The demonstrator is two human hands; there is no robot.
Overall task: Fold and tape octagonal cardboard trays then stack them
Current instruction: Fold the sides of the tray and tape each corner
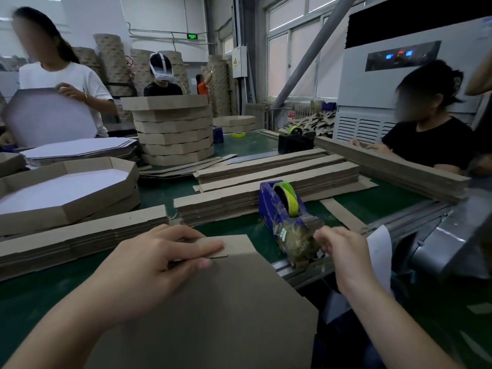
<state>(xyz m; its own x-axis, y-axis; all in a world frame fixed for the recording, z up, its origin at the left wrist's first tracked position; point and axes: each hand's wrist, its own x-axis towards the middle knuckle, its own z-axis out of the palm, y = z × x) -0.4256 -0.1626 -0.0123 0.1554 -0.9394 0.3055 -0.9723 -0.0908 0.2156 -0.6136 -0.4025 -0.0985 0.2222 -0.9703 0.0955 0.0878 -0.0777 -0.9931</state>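
A brown cardboard tray (226,302) is held at the near edge of the green bench (372,202), its folded flap pinched by the left hand (159,259). The right hand (343,251) is curled at the front of the blue tape dispenser (279,209); any tape gripped cannot be made out.

Two hands (159,262) (343,251) show, with one black tape dispenser (295,141) and one loose tape roll (238,134).

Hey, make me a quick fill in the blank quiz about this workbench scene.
The left hand pinches a flap of the tray, which is made of ____.
The right hand is at the tape dispenser, whose body is ____.
The table surface is ____.
Missing: cardboard; blue; green.
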